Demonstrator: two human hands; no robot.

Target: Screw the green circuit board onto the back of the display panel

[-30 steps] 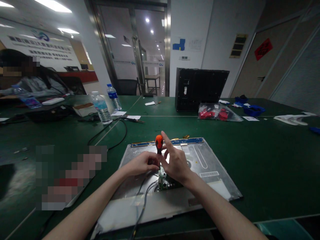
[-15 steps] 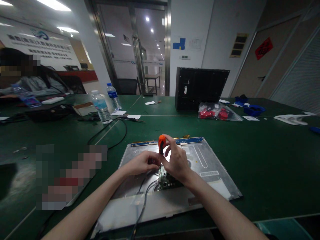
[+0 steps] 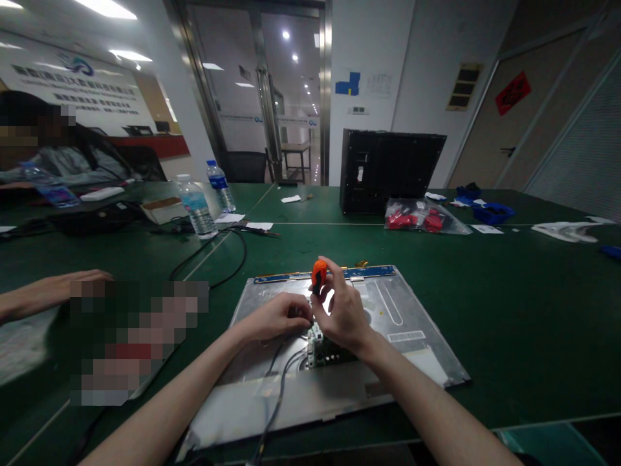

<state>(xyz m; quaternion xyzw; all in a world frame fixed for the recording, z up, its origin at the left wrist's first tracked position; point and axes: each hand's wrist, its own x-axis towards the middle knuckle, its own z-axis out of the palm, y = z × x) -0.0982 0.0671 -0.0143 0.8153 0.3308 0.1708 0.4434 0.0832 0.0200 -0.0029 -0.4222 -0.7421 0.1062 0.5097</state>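
Note:
A flat silver metal display panel (image 3: 339, 395) lies in front of me, with a blue circuit strip (image 3: 373, 272) along its far edge. My right hand (image 3: 342, 310) grips a screwdriver (image 3: 319, 275) by its orange and black handle, held nearly upright over a green circuit board (image 3: 317, 353) at the panel's middle. The screwdriver's tip is hidden by my fingers. Close beside it, my left hand (image 3: 286, 316) is closed with its fingertips at the board's far edge; what they pinch, if anything, is hidden. Dark cables (image 3: 281, 395) run from the board toward me.
A black monitor housing (image 3: 392, 171) stands at the back, with a clear bag of red parts (image 3: 424, 217) before it. Two water bottles (image 3: 196, 207) are at the back left. Another person's hand (image 3: 82, 285) reaches in at the left, near a blurred-out patch.
The screwdriver handle has shifted slightly right and leans a little more, with my right fingers moving on it. My left hand stays nearly still. Another person's hand has appeared at the left.

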